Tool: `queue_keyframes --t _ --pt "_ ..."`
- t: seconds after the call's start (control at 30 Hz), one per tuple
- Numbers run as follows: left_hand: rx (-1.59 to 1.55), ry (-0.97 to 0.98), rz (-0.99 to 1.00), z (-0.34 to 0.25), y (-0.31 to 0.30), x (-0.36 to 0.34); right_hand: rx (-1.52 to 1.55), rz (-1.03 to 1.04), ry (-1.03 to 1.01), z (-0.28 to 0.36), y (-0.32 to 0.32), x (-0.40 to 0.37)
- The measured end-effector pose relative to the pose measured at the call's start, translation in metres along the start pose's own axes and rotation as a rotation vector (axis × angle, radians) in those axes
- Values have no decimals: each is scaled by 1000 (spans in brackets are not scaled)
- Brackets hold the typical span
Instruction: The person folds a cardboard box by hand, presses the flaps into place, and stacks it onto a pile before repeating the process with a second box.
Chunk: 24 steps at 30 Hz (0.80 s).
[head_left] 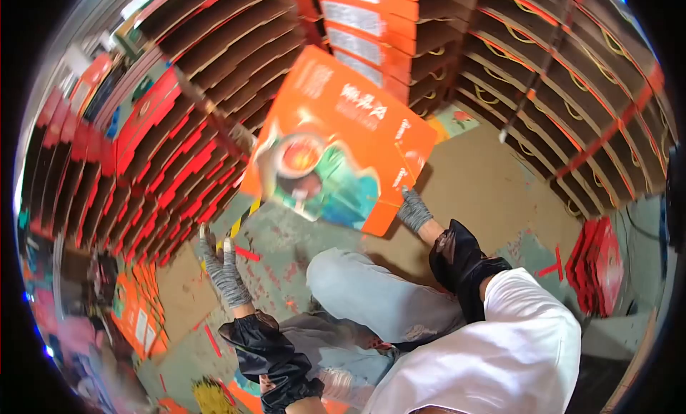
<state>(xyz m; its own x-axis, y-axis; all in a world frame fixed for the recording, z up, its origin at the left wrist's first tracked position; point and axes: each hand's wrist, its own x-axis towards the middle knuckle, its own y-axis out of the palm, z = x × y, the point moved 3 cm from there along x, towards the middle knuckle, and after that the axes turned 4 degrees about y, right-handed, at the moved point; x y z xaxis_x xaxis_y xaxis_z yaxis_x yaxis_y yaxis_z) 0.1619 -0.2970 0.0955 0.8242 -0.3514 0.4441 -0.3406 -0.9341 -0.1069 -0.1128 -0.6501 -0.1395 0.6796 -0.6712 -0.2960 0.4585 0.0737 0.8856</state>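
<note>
Our right hand [414, 210], in a grey knit glove, is closed on the lower edge of an orange printed box [343, 142]. The box tilts up and away from that hand, off the floor, with its food picture facing us. Our left hand [223, 265], gloved the same way, is released, with its fingers spread and nothing in it. It hangs well apart from the box, out to that hand's far side. Just beside the left fingers a short red strip [247, 253] lies on the worn green floor [286, 232]. Our bent knee [371, 292] in pale jeans sits between the two hands, nearer to us. Beyond the right hand a brown cardboard sheet [493, 178] covers the floor. Past both hands, stacks of folded cartons [179, 149] rise all around us.
</note>
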Motion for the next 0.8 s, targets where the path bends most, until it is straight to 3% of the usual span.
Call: queue_keyframes --t 0.1,0.17,0.27,0.33,0.5,0.63,0.7,0.8 --pt "43 -101 -63 -4 -8 -1 -101 -94 1 -13 -34 67" --pt "135 -48 -29 6 -20 -2 -193 -147 -43 -23 -58 106" --pt "244 -77 -26 3 -33 -5 -450 -438 79 -38 -103 144" --pt "309 -108 0 5 -42 -9 -529 -471 92 -45 -110 159" --pt "387 -126 32 12 -67 -15 -970 -345 -38 -45 -97 212" --pt "526 -169 67 11 -81 -19 -1694 32 -545 -36 -58 263" --pt "578 -156 70 5 -86 -20 -2065 -254 -395 -20 -4 262" --pt "636 -119 87 -14 -84 -13 -2187 -226 -394 -23 3 264"
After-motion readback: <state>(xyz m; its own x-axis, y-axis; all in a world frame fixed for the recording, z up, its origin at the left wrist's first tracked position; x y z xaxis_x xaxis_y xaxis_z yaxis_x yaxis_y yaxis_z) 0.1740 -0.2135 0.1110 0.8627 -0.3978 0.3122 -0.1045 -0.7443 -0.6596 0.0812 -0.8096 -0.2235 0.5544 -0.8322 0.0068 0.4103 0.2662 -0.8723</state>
